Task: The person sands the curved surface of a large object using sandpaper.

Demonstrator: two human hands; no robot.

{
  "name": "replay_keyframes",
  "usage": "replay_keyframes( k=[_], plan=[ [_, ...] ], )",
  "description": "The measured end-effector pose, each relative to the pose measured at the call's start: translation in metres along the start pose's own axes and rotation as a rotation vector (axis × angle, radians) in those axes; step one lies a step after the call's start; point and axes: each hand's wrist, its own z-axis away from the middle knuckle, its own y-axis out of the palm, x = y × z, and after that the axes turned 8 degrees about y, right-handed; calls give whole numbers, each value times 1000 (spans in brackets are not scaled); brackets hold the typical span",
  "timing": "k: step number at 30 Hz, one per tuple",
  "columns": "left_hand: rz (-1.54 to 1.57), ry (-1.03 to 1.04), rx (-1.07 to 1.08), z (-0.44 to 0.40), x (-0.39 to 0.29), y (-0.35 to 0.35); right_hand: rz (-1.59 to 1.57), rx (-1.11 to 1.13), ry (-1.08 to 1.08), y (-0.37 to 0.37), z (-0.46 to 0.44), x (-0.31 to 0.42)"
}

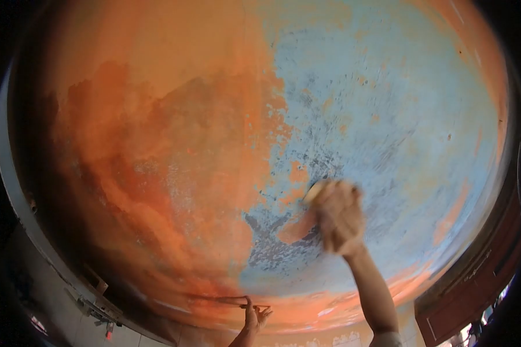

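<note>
My right hand [339, 217] is raised against a large curved-looking surface of patchy blue paint [422, 115]. Its fingers are closed round a flat piece with a yellowish edge [314, 192], which lies against the surface; motion blur hides what kind it is. Around it, the blue is scuffed with dark grey marks and scraps of orange. Low in the view, my left hand [256, 317] is up at the lower edge of the orange paint [185, 34]. Thin dark lines [231, 300] run by its fingertips, perhaps a slim flat thing seen edge-on; I cannot make it out.
The left half of the surface is orange with darker, damp-looking patches [110, 110]. A reddish-brown wooden panel [472, 295] stands at the lower right. Some dark fittings with a red tip [109, 332] hang on the pale wall [58, 306] at the lower left.
</note>
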Motion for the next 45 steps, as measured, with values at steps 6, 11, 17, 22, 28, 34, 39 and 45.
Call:
replay_keyframes(
  k=[6,11,17,22,28,34,39,45],
  plan=[
    [55,-16,-122,3,2,3,-19,87,231,1,-25,49],
    [99,-33,5,-12,5,-18,-222,290,-208,47,46,83],
    [44,12,-144,4,0,6,-62,-224,204,-10,-47,-16],
    [35,2,18,-7,6,-17,7,-37,192,19,-26,26],
    [48,-34,21,-14,8,-28,-232,354,-216,49,54,57],
    [43,2,-6,-8,7,-12,13,-200,305,-7,-38,-19],
    [45,9,14,-11,9,-18,-49,371,-265,42,46,31],
    [23,10,50,-9,1,-7,-608,770,-348,42,18,-1]
  ],
)
